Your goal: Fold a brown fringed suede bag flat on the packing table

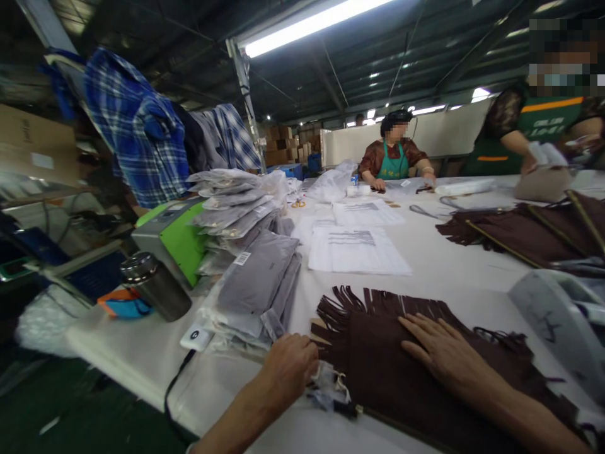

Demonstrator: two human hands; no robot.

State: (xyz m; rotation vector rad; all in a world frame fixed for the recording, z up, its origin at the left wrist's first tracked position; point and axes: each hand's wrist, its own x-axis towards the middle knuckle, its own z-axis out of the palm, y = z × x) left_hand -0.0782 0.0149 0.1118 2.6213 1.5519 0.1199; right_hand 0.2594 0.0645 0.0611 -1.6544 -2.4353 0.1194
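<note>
A dark brown fringed bag [378, 372] lies on the white table in front of me, its fringe fanned out along the far edge and a gold zipper along the near one. Spread flat on top of it is my right hand [432, 347]. At its left end my left hand [290, 362] is closed, fingers curled by the fringe and a small brown card-like piece [322, 331]; what it grips is hidden. A crumpled clear plastic piece [328, 384] with a light string lies beside that hand.
Stacks of grey bagged items [259, 271] stand to the left, near a dark flask [155, 287] and a green and grey machine [174, 236]. Printed white plastic bags [357, 249] lie ahead. More brown fringed bags [529, 233] and a grey holder [558, 328] sit right. Two people work across the table.
</note>
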